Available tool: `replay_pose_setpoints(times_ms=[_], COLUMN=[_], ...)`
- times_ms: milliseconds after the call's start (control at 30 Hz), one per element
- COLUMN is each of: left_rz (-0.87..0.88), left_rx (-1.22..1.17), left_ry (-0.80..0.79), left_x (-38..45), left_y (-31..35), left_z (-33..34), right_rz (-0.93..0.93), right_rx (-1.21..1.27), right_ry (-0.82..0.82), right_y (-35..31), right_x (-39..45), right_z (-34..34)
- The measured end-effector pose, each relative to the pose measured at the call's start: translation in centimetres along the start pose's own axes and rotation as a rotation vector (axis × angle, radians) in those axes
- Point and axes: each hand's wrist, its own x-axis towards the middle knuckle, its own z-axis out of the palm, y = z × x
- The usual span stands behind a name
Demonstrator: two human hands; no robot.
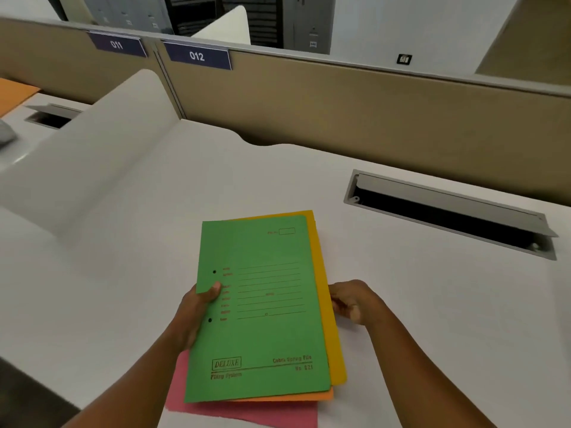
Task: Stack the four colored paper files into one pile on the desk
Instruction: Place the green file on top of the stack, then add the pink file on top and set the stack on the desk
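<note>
A green file (262, 310) lies on top of a rough pile near the front of the white desk (432, 304). Under it a yellow file (332, 319) sticks out on the right, an orange file (293, 396) shows along the bottom edge, and a pink file (247, 412) pokes out at the bottom left. My left hand (194, 316) grips the pile's left edge, thumb on the green cover. My right hand (352, 299) holds the yellow file's right edge, fingers curled at it.
A grey cable slot with a raised flap (448, 211) is set in the desk at the right. A white curved divider (102, 156) rises at the left. Tan partition panels (340, 106) with labels 011 and 012 close the back. An orange sheet (15, 94) lies on the neighbouring desk.
</note>
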Motion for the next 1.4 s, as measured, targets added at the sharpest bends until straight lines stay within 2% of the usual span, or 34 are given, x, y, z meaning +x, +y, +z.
replay_pose_setpoints(times_ms=[267,333,467,633,800,933,1033,1167,1400], left_rz=[-0.011,-0.014,0.003,0.035,0.047,0.084,0.104,0.129,0.134], left_rx=[-0.001,-0.008,-0.011,0.025,0.002,0.012,0.023,0.080,0.148], left_ry=[-0.026,-0.027,-0.051,-0.106,-0.169,-0.170,-0.125,-0.094,-0.085], left_x=[0.0,0.1,0.3,1.1,1.4,1.6,1.4,1.0,0.3], left_y=[0.5,0.6,1.0,1.6,1.9,1.9,1.9,1.1,-0.2], left_z=[0.4,0.5,1.3,4.1,8.9,12.9,15.3,17.4,18.7], right_rz=[-0.089,-0.103,-0.213,-0.497,-0.725,-0.742,-0.735,-0.744,-0.616], right_rx=[0.123,0.136,0.002,-0.251,-0.529,-0.780,-0.880,-0.961,-0.819], right_ry=[-0.255,-0.241,0.046,0.488,0.751,0.973,1.065,1.010,0.626], right_y=[0.8,0.9,-0.7,-5.1,-9.1,-10.8,-10.9,-10.4,-7.4], right_x=[-1.2,-1.3,-2.2,-5.7,-11.0,-13.8,-14.5,-15.3,-11.5], right_z=[0.8,0.9,-0.8,-6.5,-9.0,-8.7,-7.3,-4.5,2.3])
